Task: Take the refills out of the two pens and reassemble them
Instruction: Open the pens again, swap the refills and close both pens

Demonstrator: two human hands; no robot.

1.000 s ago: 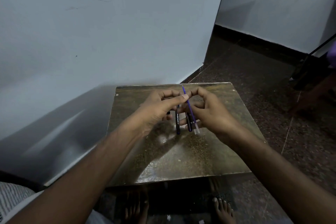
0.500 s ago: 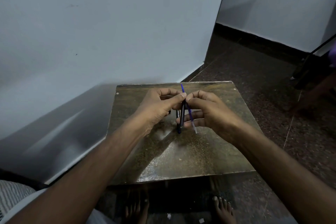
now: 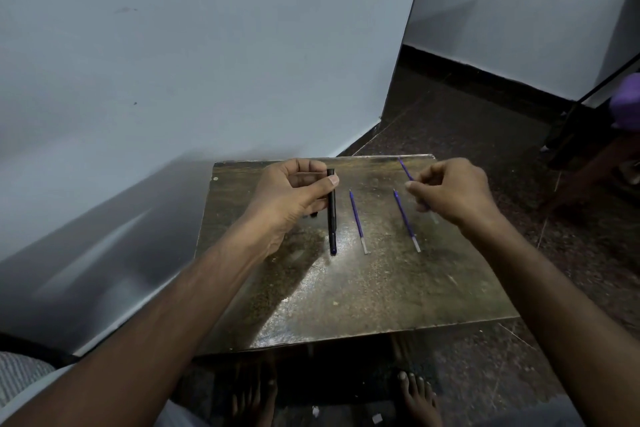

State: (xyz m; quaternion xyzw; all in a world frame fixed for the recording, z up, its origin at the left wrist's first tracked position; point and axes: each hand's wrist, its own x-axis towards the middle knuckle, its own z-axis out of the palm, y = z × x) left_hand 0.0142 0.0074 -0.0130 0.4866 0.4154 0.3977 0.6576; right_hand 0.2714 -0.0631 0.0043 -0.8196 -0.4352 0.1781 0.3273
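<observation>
My left hand is shut on a black pen barrel, held nearly upright with its blue tip down near the table top. My right hand pinches a thin blue refill that points up and to the left, well away from the barrel. Another blue refill with a clear end lies on the table between my hands. A similar blue line shows under my right hand; I cannot tell whether it is a refill or a reflection. A small dark piece peeks out under my left hand.
The small glossy brown table stands against a white wall on the left. My bare feet show under its near edge. On the dark floor at the far right are a dark stand and a purple sleeve.
My hands, close together over the pen and refill before, have moved apart. The black barrel stays in my left hand and the blue refill has gone right with my right hand.
</observation>
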